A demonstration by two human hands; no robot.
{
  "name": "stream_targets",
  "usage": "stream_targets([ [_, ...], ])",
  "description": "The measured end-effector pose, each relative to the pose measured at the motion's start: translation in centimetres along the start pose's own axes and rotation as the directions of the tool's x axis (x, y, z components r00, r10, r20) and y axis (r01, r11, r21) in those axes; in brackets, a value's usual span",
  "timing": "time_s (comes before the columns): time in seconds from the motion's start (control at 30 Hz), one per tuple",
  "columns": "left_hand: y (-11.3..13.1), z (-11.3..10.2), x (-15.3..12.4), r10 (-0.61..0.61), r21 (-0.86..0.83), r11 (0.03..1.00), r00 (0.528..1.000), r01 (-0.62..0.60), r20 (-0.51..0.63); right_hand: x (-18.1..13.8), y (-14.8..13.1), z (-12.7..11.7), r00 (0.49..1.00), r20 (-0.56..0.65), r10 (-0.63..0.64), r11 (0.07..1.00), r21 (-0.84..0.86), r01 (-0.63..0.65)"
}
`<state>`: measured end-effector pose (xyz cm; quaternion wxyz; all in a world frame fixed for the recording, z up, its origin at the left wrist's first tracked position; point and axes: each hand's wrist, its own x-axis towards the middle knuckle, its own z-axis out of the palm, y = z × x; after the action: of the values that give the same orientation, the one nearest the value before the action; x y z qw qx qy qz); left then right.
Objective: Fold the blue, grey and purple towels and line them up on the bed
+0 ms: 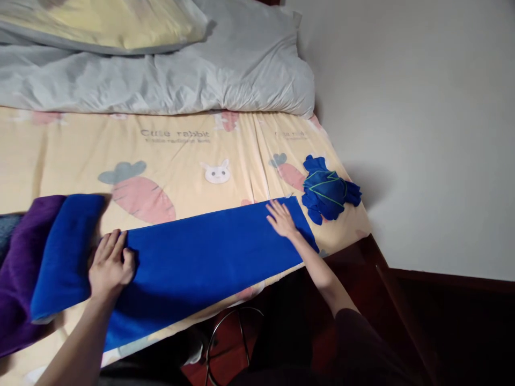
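A long blue cloth (209,252) lies flat along the near edge of the bed, folded into a strip. My left hand (109,264) rests on its left end with the fingers together and flat, pressing down beside a folded blue towel (66,252). My right hand (281,219) lies open near the strip's right end, fingers spread flat on the cloth. Neither hand grips anything.
A purple towel (20,273) lies under the folded blue one at the left. A crumpled blue garment (326,193) sits near the bed's right corner. A grey duvet (169,75) and a yellow pillow (108,21) lie at the back. A white wall (422,134) is on the right.
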<state>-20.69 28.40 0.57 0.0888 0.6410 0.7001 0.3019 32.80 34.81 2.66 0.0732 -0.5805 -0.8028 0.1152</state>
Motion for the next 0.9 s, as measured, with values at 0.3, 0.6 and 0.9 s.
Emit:
stream_targets([
  [0.3,0.0,0.0,-0.3,0.055,0.104,0.993,0.998,-0.056,0.019,-3.2,2.1,-2.3,0.991,-0.090,0.096,0.995,-0.010,-0.098],
  [0.6,2.1,-5.2,-15.2,-0.161,0.178,0.975,0.975,0.133,0.153,-15.8,7.0,-1.1,0.957,-0.069,0.281,0.950,-0.122,-0.288],
  [0.9,7.6,-7.2,-24.9,-0.243,-0.034,0.969,0.969,0.244,0.033,-9.8,0.3,-5.2,0.958,-0.256,0.126,0.990,0.100,-0.103],
])
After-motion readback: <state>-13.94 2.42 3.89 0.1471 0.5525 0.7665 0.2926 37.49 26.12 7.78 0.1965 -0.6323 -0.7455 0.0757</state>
